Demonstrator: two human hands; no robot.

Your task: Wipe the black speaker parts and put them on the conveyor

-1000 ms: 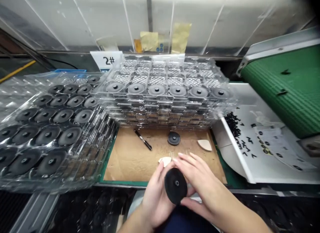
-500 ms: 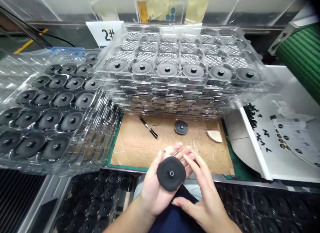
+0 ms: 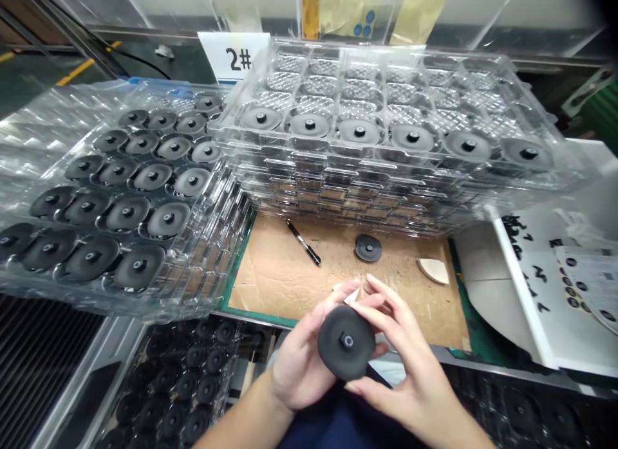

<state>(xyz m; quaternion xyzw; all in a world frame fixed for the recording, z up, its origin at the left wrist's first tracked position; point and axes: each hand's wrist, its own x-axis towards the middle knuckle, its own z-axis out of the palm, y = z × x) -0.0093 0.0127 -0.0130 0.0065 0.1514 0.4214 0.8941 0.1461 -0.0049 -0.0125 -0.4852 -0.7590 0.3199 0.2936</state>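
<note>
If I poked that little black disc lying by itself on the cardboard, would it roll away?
Probably not: the loose disc lies flat on the cardboard, so it would likely slide. It seems stiff; the same kind of disc, held in two hands, keeps its shape.

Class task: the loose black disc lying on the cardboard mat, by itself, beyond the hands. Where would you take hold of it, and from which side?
Probably from above, fingers pinching opposite points of the rim. The loose black disc lies flat on the cardboard mat, so nothing gets underneath, and its raised centre hub looks small for a secure grip. The space around it allows this.
</note>
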